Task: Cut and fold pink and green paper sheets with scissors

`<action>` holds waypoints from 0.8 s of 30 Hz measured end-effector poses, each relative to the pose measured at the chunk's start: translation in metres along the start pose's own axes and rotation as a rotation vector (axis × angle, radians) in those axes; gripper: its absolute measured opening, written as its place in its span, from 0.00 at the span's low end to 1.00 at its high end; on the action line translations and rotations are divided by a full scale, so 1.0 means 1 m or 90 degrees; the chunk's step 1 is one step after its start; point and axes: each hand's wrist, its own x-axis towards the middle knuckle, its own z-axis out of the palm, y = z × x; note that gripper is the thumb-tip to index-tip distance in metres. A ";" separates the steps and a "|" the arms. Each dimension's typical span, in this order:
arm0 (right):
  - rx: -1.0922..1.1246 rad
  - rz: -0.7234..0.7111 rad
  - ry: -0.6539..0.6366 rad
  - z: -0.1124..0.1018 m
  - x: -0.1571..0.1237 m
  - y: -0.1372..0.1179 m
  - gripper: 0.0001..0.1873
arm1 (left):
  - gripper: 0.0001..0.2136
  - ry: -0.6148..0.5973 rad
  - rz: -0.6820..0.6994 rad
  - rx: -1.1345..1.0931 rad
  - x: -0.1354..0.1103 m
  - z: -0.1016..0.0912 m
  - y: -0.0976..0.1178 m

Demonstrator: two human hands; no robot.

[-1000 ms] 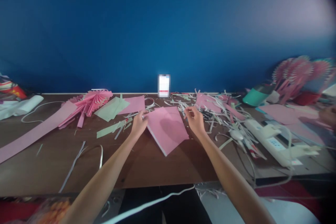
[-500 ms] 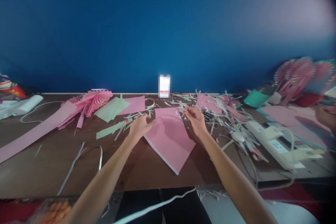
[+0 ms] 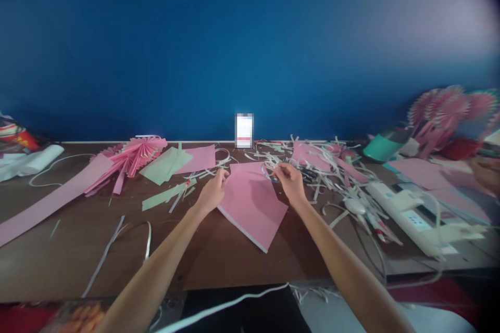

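A pink sheet of paper [image 3: 253, 203] lies at an angle on the brown table, with a pale strip along its lower left edge. At the sheet's upper left edge is my left hand [image 3: 213, 190], its thumb and fingers pinched together. What they hold, if anything, is too small to make out. My right hand [image 3: 290, 181], over the sheet's upper right side, pinches a thin ring that looks like a roll of tape [image 3: 265, 170]. The ring stands tilted above the paper.
Pleated pink paper [image 3: 142, 153] and green paper pieces [image 3: 166, 164] lie left. Tangled white strips [image 3: 324, 166] cover the right side, near a power strip [image 3: 410, 218] with cables. A lit phone [image 3: 244, 131] leans on the blue wall. Another person's hand [image 3: 486, 174] shows far right.
My left thumb and fingers have closed together from a more open shape. The pink sheet has shifted slightly away from me. My right hand stays near its upper right side with the ring.
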 end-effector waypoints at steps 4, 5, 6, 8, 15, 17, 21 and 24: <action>-0.046 -0.052 0.031 -0.002 -0.002 -0.008 0.14 | 0.20 0.047 0.012 -0.044 0.000 0.002 0.002; -0.056 -0.064 0.022 -0.002 -0.003 -0.010 0.13 | 0.21 0.068 -0.001 -0.050 0.000 0.003 0.003; -0.067 -0.075 0.006 -0.002 -0.004 -0.013 0.13 | 0.21 0.089 -0.021 -0.058 0.000 0.004 0.004; -0.099 -0.094 -0.040 -0.002 -0.005 -0.017 0.12 | 0.20 0.115 -0.064 -0.078 -0.001 0.006 0.007; -0.283 -0.178 -0.265 0.000 -0.011 -0.023 0.11 | 0.10 0.061 -0.101 -0.072 -0.006 0.001 0.018; -0.309 -0.190 -0.317 0.001 -0.013 -0.023 0.12 | 0.14 0.029 -0.085 -0.042 -0.006 -0.002 0.019; -0.342 -0.220 -0.315 0.003 -0.014 -0.024 0.16 | 0.19 -0.031 -0.026 -0.042 -0.001 -0.006 0.014; -0.365 -0.244 -0.221 0.001 -0.012 -0.025 0.18 | 0.16 0.006 -0.062 -0.060 0.005 -0.008 0.004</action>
